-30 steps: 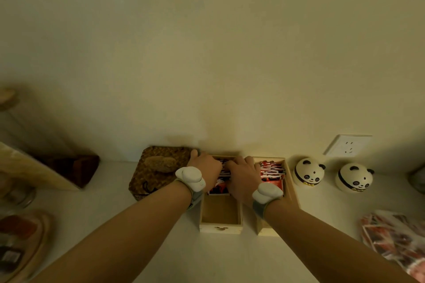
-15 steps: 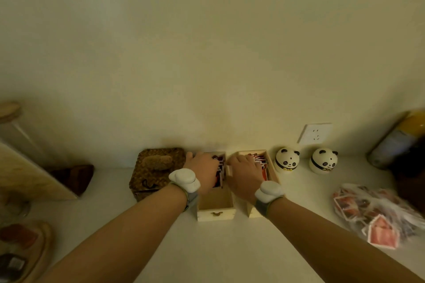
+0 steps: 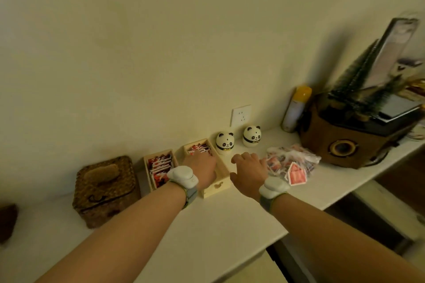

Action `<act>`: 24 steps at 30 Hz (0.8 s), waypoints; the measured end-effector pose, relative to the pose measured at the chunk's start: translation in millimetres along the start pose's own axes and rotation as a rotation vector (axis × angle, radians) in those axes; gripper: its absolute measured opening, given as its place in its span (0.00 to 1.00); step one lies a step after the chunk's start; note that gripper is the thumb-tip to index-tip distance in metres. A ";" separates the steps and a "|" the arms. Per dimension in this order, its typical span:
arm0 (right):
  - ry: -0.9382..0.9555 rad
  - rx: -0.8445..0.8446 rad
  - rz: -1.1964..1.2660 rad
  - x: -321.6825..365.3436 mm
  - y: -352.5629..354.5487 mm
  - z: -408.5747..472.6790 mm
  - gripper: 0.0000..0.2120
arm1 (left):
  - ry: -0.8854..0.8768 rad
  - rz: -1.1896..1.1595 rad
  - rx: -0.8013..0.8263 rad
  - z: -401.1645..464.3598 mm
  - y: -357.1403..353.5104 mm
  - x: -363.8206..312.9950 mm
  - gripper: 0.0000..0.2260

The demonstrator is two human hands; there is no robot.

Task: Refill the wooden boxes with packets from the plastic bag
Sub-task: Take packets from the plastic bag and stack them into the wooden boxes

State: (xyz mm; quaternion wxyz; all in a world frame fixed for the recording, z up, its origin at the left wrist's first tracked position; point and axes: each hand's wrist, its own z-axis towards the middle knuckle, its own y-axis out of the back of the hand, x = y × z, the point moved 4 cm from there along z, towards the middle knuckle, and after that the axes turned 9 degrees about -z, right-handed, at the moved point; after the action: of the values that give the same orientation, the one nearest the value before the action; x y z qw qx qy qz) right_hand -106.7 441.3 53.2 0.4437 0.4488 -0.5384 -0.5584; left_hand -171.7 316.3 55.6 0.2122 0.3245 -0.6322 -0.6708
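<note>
Two light wooden boxes stand side by side against the wall. The left wooden box (image 3: 145, 166) is packed with red and white packets (image 3: 161, 164). My left hand (image 3: 202, 169) lies in the right wooden box (image 3: 217, 187), its fingers on the packets (image 3: 199, 147) at the far end. My right hand (image 3: 249, 171) hovers over the counter just right of that box, fingers spread and holding nothing. Its fingertips are close to the clear plastic bag (image 3: 291, 159) of red packets; one red packet (image 3: 296, 173) shows at the bag's near edge.
A woven tissue box (image 3: 105, 188) sits left of the boxes. Two panda figurines (image 3: 224, 142) (image 3: 251, 135) stand by a wall socket (image 3: 240, 115). A spray can (image 3: 295, 108) and a brown wooden speaker box (image 3: 345, 142) are at the right. The counter edge (image 3: 299, 227) drops off at the near right.
The view has swung right. My right hand left the boxes and moved right toward the plastic bag. My left hand shifted from the left box into the right box.
</note>
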 end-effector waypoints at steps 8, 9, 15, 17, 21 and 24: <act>-0.203 -0.001 -0.010 -93.3 -4.7 -21.4 0.19 | -0.071 -0.030 0.036 47.5 -21.9 -67.1 0.15; -0.226 0.005 -0.005 -104.8 -6.8 -22.4 0.20 | -0.071 -0.035 0.044 54.4 -25.5 -74.8 0.14; -0.326 0.042 0.012 -173.7 -17.3 -5.0 0.18 | -0.107 -0.098 0.083 102.8 -39.9 -109.9 0.14; -0.358 0.047 0.035 -197.6 -19.9 9.1 0.20 | -0.109 -0.127 0.089 123.8 -43.2 -117.3 0.13; -0.342 0.053 0.034 -233.2 -28.6 39.6 0.18 | -0.096 -0.167 0.089 166.9 -54.3 -129.7 0.12; -0.271 0.085 0.028 -250.6 -41.1 62.4 0.22 | -0.085 -0.206 0.078 195.9 -67.6 -140.5 0.13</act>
State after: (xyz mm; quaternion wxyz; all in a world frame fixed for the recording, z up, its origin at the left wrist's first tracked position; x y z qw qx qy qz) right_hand -117.3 700.4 19.1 0.3552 0.3803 -0.6228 -0.5842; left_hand -202.8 560.6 10.5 0.1025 0.3670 -0.6296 -0.6771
